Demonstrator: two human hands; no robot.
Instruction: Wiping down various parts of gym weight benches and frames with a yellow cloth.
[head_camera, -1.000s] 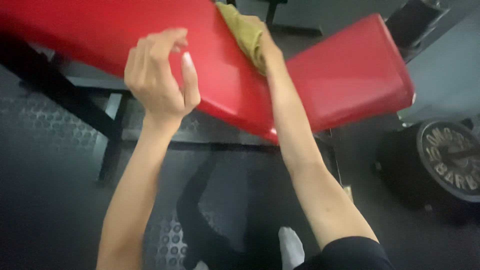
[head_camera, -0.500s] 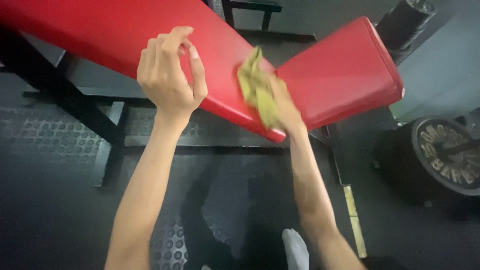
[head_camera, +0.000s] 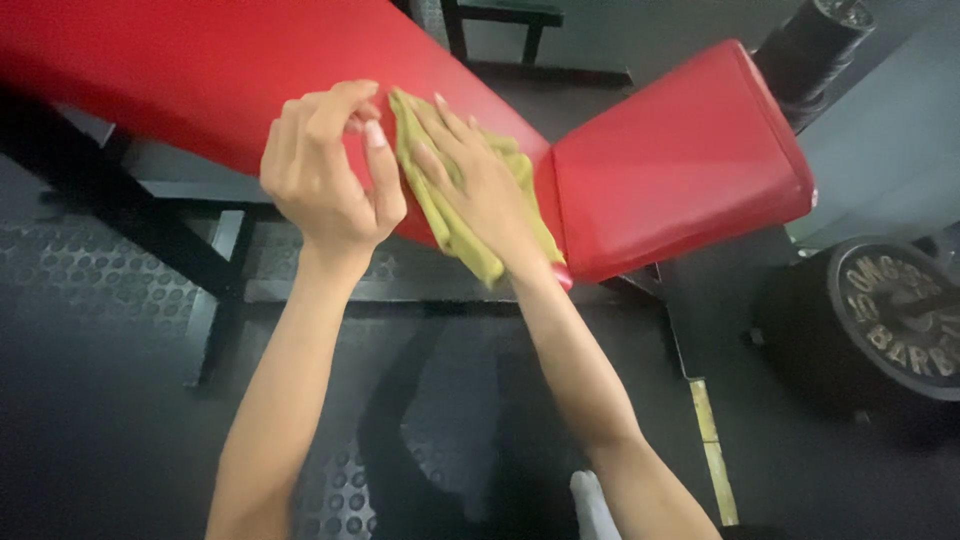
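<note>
**Right hand presses a green cloth on the red bench pad**

The fingers (head_camera: 445, 125) of the right hand (head_camera: 480, 190) are stretched out almost flat and a little spread, and they lie on top of a yellow-green cloth (head_camera: 455, 225). They do not close around it; the palm and the fingers only press it down against the red bench pad (head_camera: 180, 70). The cloth is crumpled and lies on the lower edge of this long pad, right beside the gap where the pad meets the second red pad (head_camera: 680, 160). One end of the cloth hangs down a little over the edge of the pad, below the wrist.

The left hand (head_camera: 330, 170) is just beside the cloth, on the side away from the second pad. Its fingers are curled loosely inward, half closed, with the thumb pointing up, and they hold nothing. The hand is in front of the red bench pad; whether it touches the pad I cannot tell. It is very close to the fingertips of the right hand.

Under the red bench pad there is a black metal frame (head_camera: 215, 300), which stands on a black rubber floor (head_camera: 90, 290) with round studs. Well apart from the pad, past the second pad, a dark weight plate (head_camera: 900, 320) stands on the floor.
</note>
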